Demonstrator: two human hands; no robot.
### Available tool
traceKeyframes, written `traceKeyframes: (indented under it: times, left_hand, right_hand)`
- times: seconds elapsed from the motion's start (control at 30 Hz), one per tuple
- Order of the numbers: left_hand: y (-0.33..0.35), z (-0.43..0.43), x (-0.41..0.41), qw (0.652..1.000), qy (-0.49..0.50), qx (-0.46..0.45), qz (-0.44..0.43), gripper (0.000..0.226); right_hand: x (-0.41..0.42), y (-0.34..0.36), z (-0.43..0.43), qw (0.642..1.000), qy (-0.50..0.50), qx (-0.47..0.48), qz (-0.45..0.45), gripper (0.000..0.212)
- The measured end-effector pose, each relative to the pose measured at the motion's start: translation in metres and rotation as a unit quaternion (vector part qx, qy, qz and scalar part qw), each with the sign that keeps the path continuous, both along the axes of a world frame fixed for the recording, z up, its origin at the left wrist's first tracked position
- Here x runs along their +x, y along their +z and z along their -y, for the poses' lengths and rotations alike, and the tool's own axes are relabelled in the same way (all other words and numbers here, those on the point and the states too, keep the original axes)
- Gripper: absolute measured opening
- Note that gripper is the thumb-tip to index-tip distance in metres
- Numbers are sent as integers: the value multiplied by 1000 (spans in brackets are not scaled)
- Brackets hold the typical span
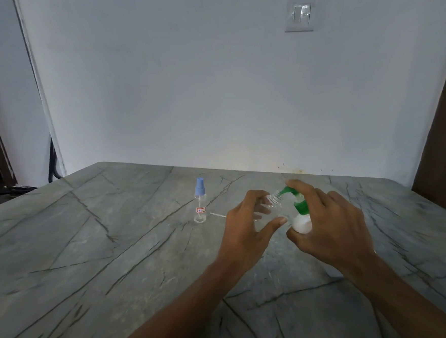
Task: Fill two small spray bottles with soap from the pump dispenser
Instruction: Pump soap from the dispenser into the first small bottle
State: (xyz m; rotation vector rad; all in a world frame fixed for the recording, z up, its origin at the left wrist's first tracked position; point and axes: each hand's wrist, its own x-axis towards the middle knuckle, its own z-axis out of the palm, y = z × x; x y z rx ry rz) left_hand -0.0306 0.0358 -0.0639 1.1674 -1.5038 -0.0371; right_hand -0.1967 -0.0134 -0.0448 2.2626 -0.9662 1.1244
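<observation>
From the head camera, the left hand [247, 228] holds an uncapped clear spray bottle [274, 205] above the grey veined desk [117, 255], right of centre, its grip closed on the tilted bottle with fingers curled round the far side and the thumb beneath. Just to the right, the right hand [329, 230] has its grip clamped round a pump dispenser [302, 217] with a white body and green pump head. Its forefinger lies on top of the pump, and the green spout meets the bottle's open threaded mouth. To the left, apart from both hands, a blue-capped spray bottle [200, 206] stands upright on the desk, bearing a small label. A thin clear tube [218, 215] lies beside it. A light switch [299, 15] sits high on the far wall.
</observation>
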Motion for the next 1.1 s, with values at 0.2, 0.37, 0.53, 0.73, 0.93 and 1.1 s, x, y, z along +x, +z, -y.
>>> traceKeyframes:
  times: [0.2, 0.37, 0.53, 0.73, 0.93, 1.1]
  left_hand:
    - [-5, 0, -3, 1000, 2, 9, 16, 48]
    - [-3, -1, -4, 1000, -1, 7, 17, 48]
    - [3, -2, 1, 1000, 11, -2, 6, 50]
    - [2, -2, 0, 1000, 11, 7, 1, 51]
    - [3, -2, -2, 1000, 7, 9, -2, 51]
    - [0, -3, -4, 1000, 8, 17, 3, 49]
  right_hand:
    - [-1, 0, 3, 1000, 5, -6, 8, 85]
    - [0, 0, 1, 1000, 6, -8, 16, 84]
    - [0, 0, -4, 1000, -21, 7, -1, 98]
    - [0, 0, -2, 1000, -21, 8, -4, 98]
    - [-1, 0, -3, 1000, -4, -6, 5, 97]
    - [0, 0, -2, 1000, 4, -15, 12, 95]
